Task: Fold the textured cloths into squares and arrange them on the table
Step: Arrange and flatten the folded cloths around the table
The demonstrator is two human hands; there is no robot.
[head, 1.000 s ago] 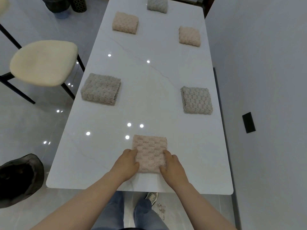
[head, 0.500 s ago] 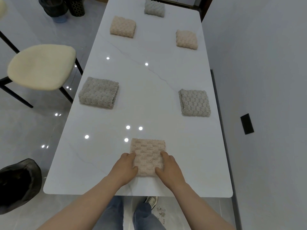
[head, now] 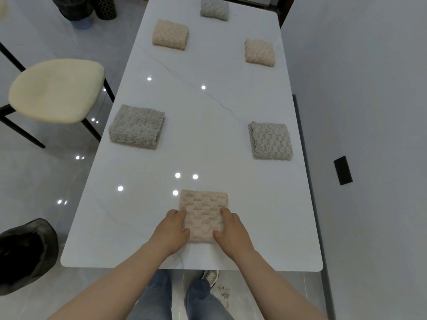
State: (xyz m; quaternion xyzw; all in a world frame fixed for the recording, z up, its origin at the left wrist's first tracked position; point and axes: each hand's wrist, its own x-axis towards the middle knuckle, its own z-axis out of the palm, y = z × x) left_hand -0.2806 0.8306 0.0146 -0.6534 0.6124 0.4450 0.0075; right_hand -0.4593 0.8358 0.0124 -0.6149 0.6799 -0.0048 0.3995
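Six folded squares on the white table, laid out in a rough two-column grid with one at each end.

- Near end, centre: pink cloth, the one being worked. It lies flat on the table, close to the near edge.
- Left hand is against its left side and right hand against its right side. Fingers run fairly straight along the edges, thumbs touching the near corners. Neither hand is wrapped round it. Reads as pressing inward, not a lift. Whether any fingertips are tucked under, I can't tell.
- Likely reason: squaring the edges and nudging the cloth into its slot so it lines up with the rest.
- Mid row: grey cloth left and grey cloth right, well apart, each near its table edge.
- Far row: pink cloth far left and pink cloth far right. Pale grey cloth sits at the far end, centre.
- Spacing looks deliberate: pairs mirrored across the table's long axis, end pieces on that axis.
- Judgement: folding looks done, last piece is in final alignment.

Off-table: cream chair on the left, dark bag near left on the floor, black plate on the right wall.

Labels/writing: nothing legible anywhere. No tags visible on the cloths.
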